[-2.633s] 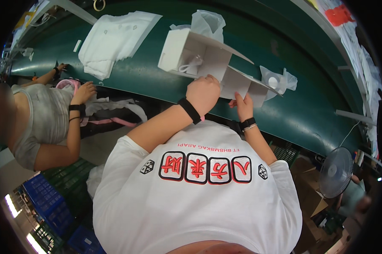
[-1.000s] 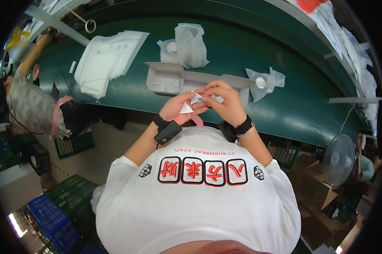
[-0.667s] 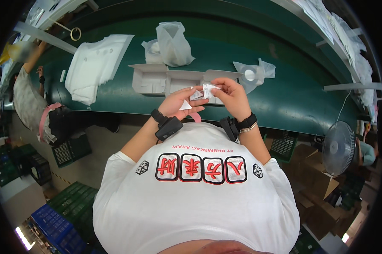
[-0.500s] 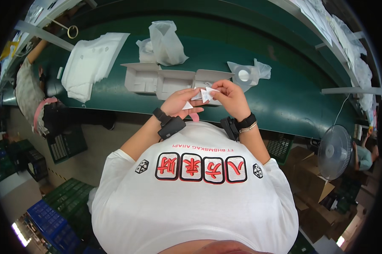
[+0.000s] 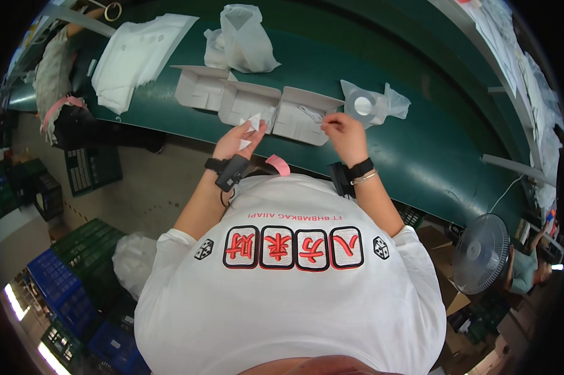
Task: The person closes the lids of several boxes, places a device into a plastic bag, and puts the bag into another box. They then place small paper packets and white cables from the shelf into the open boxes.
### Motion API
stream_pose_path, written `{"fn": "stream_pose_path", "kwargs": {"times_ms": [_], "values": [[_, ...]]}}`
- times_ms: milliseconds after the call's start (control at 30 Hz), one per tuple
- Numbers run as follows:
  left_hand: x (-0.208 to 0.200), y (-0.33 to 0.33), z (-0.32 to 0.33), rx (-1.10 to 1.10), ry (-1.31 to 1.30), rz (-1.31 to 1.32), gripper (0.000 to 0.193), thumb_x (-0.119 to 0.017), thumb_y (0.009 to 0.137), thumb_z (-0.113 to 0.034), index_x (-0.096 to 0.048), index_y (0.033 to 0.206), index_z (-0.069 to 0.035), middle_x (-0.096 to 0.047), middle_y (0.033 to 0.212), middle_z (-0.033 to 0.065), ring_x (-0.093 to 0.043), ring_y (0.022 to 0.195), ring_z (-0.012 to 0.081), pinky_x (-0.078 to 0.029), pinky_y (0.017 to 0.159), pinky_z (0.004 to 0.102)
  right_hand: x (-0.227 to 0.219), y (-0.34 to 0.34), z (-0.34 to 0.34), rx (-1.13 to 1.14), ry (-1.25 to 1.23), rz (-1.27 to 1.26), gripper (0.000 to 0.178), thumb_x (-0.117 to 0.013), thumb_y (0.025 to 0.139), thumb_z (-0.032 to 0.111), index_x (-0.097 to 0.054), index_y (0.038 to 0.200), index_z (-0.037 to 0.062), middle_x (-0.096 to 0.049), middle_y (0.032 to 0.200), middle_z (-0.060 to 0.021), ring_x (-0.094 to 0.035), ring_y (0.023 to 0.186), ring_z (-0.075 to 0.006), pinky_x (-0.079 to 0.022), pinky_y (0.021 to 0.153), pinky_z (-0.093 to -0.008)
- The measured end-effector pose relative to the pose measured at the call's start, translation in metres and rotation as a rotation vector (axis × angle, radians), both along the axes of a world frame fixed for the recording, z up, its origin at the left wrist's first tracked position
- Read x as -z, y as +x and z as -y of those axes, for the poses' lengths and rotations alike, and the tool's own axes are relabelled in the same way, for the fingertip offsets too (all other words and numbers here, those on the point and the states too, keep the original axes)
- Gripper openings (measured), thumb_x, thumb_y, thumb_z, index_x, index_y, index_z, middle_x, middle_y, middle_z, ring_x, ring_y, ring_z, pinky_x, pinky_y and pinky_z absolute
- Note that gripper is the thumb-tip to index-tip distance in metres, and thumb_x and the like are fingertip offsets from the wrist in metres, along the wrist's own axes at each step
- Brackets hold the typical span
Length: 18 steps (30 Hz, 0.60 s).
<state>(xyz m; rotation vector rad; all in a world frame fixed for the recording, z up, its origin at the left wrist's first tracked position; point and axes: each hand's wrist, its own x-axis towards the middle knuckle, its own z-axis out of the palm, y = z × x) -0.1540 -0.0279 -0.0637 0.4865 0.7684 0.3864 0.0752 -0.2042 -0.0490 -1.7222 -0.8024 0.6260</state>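
Note:
My left hand is closed loosely around small white folded paper pieces with pointed corners, just in front of the middle open white box. One more white corner shows near its lower fingers. My right hand is bent in a pinch at the right edge of the right open white box; whether anything is between the fingertips is hidden. A coiled white cable lies in that right box. The left open white box stands beside the middle one.
On the green table lie a stack of white plastic bags, a translucent bag and a bagged round white item. A fan stands at right. A co-worker's sleeve shows at far left.
My hands have drawn apart. The right one has left the paper pieces and moved right to the right box, while the left has moved left, keeping the pieces. The whole view has shifted.

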Motion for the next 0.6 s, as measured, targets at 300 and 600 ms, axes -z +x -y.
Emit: {"fn": "stream_pose_path", "kwargs": {"times_ms": [300, 600], "values": [[0.006, -0.024, -0.024, -0.096, -0.222, 0.008, 0.032, -0.056, 0.099, -0.008, -0.049, 0.125, 0.009, -0.061, 0.121, 0.0213, -0.062, 0.117, 0.0308, -0.058, 0.094, 0.0334, 0.044, -0.023, -0.059, -0.054, -0.497, 0.718, 0.014, -0.06, 0.086, 0.012, -0.071, 0.093, 0.0055, -0.068, 0.093, -0.0163, -0.068, 0.085, -0.0362, -0.055, 0.073, -0.0444], [-0.002, -0.034, -0.075, 0.108, -0.165, -0.215, 0.028, -0.062, 0.098, -0.02, -0.059, 0.119, -0.003, -0.063, 0.104, 0.0065, -0.063, 0.1, 0.0165, -0.057, 0.083, 0.0305, 0.026, -0.046, -0.082, 0.146, -0.703, 0.801, 0.019, -0.064, 0.088, 0.017, -0.069, 0.102, 0.0046, -0.069, 0.101, -0.0153, -0.067, 0.084, -0.0371, -0.055, 0.071, -0.045]]}}
